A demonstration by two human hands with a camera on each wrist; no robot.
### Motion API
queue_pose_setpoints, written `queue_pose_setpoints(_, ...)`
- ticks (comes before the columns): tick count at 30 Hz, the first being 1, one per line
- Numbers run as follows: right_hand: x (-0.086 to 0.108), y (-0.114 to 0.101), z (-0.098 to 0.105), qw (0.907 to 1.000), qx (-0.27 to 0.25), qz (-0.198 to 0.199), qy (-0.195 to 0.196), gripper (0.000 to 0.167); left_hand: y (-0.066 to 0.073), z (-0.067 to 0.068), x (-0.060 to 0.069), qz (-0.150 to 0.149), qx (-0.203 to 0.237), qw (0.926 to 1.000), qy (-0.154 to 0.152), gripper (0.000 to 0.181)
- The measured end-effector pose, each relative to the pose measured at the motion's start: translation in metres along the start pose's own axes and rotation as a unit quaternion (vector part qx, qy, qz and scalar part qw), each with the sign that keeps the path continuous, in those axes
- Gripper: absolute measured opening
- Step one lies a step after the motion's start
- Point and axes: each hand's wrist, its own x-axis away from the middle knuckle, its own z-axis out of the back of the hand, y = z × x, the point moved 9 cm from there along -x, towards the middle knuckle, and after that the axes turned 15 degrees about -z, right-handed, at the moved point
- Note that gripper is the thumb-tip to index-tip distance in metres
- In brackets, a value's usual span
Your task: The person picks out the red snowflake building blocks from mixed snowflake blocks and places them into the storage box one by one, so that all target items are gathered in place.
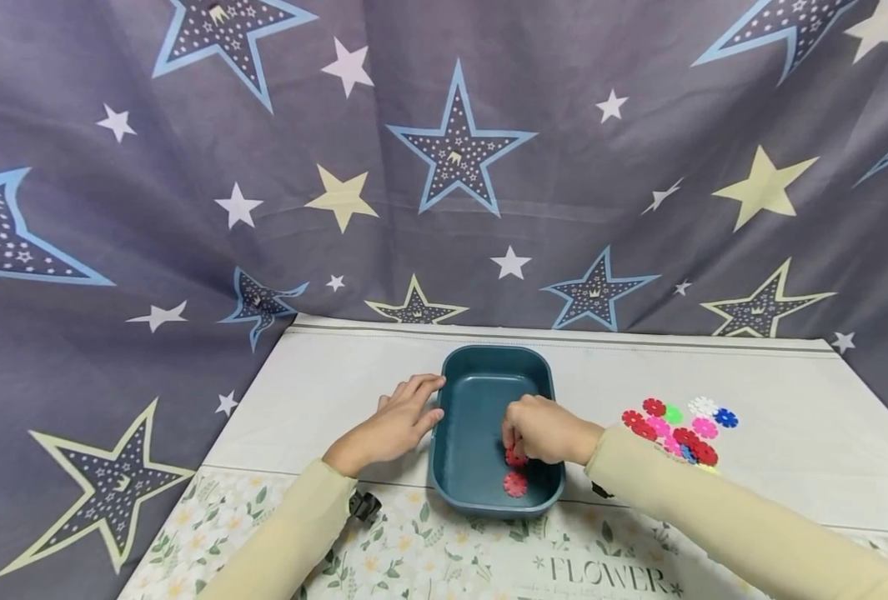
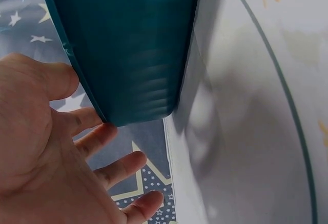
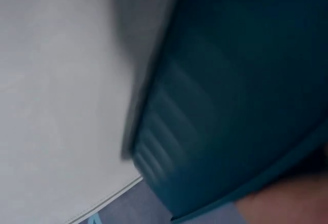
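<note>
A deep teal rectangular box (image 1: 454, 450) stands in the middle of the table. My left hand (image 1: 398, 421) is at its left side, fingers spread and fairly straight, thumb and fingertips touching the rim; the left wrist view shows this hand (image 2: 46, 147) against the box wall (image 2: 123, 55). Reaching over the right rim, my right hand (image 1: 547, 429) has its fingers curled down inside, pinching a red notched plastic disc (image 1: 514, 458) low in the box. Another red disc (image 1: 515, 484) lies on the box floor nearer me. In the right wrist view, the box wall (image 3: 230, 106) hides the fingertips.
Right of the box, a loose pile of notched discs lies on the white cloth, among them a red disc (image 1: 654, 407), a white disc (image 1: 703, 407), a blue disc (image 1: 726, 417) and a green disc (image 1: 673, 414). A star-patterned curtain (image 1: 444, 242) hangs behind the table.
</note>
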Motion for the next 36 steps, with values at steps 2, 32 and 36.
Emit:
queue_pose_setpoints(2,0.000,-0.001,-0.002,0.9998,0.020,-0.006,0.006,0.021,0.000,0.000,0.000,0.000,0.001,1.0000,0.000,0.051)
queue_pose_setpoints(32,0.089,0.085,0.082,0.9948,0.007,-0.027,0.098,0.026,-0.001,-0.001,0.000,-0.003,0.011,0.9999,0.006,0.052)
queue_pose_setpoints(36,0.105,0.129,0.076,0.9925,-0.016,-0.096,0.073,0.029,-0.001,-0.001,0.000,-0.003,0.012,0.9999,0.005,0.052)
